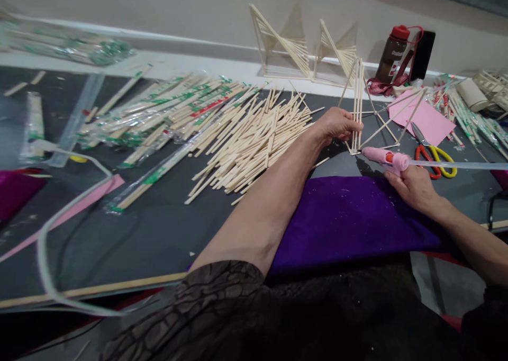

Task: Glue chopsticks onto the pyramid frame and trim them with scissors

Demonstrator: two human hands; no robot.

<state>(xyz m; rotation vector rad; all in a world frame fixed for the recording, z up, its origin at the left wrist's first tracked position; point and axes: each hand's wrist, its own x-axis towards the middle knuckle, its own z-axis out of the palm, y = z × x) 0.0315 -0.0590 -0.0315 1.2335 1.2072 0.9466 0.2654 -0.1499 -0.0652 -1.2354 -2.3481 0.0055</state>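
My left hand point(340, 124) pinches an upright chopstick point(360, 93) at the near left corner of a chopstick frame point(386, 124), where several sticks stand side by side. In my right hand point(415, 189) is a pink-wrapped glue gun point(384, 158), a long clear glue stick point(456, 164) running out of its back. The gun's nozzle points left, close to the foot of the upright sticks; whether it touches them I cannot tell. A large pile of loose chopsticks point(257, 144) lies left of my left hand.
Red and yellow-handled scissors point(435, 160) and pink paper point(423, 118) lie right of the frame. Behind stand two finished-looking stick structures point(283, 43) and a red-capped bottle point(392, 54). Wrapped chopsticks point(159, 112) cover the left side. Purple cloth point(349, 218) hangs over the near edge; a white cable point(45, 255) curves at left.
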